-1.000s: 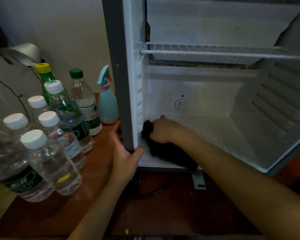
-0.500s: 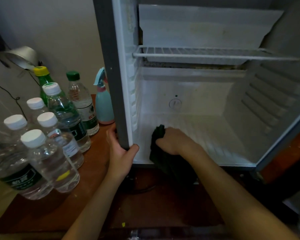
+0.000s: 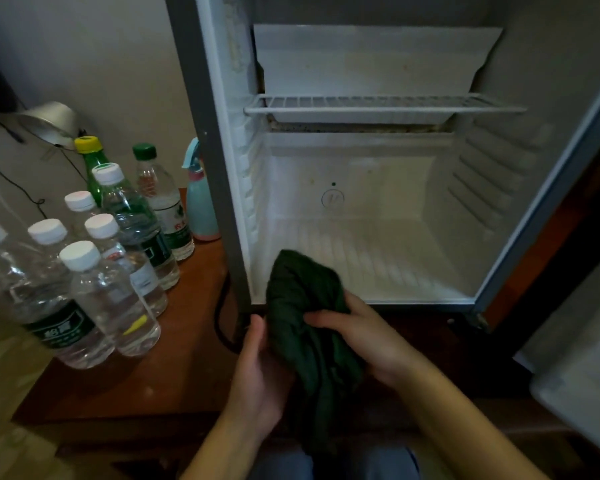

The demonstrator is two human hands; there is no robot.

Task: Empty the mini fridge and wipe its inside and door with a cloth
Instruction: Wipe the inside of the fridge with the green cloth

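Observation:
The mini fridge (image 3: 378, 237) stands open in front of me, its white inside bare except for a wire shelf (image 3: 381, 103). A dark green cloth (image 3: 312, 327) hangs bunched just in front of the fridge's lower front edge. My right hand (image 3: 364, 336) grips the cloth from the right, fingers curled over it. My left hand (image 3: 260, 372) holds the cloth from the left and below, palm against it. Part of the fridge door (image 3: 579, 386) shows at the far right.
Several water bottles (image 3: 97, 289) stand on the wooden table (image 3: 174, 358) to the left, with a green bottle (image 3: 94, 164) and a teal spray bottle (image 3: 200, 199) behind them. A metal lamp (image 3: 49, 123) and cables lie at far left.
My right hand pulled the cloth out of the fridge's bottom left corner toward me. My left hand let go of the fridge's left edge and came onto the cloth.

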